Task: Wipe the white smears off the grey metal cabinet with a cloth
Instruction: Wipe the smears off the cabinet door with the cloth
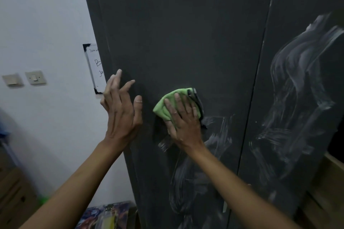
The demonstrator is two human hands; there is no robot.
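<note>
Dark grey cabinet is streaked with white smears across both doors. Right hand presses a green cloth flat against it, fingers straight and close together; left hand rests spread-fingered at the cabinet's edge by the white wall with light switches.

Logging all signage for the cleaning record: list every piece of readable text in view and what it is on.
"Jum a": handwritten, top line of the small whiteboard on the wall, cut off by the grey cabinet.
"Ja": lower line, also cut off.
A scribble between them: unreadable.
Wall switches, green cloth: no text.
</note>
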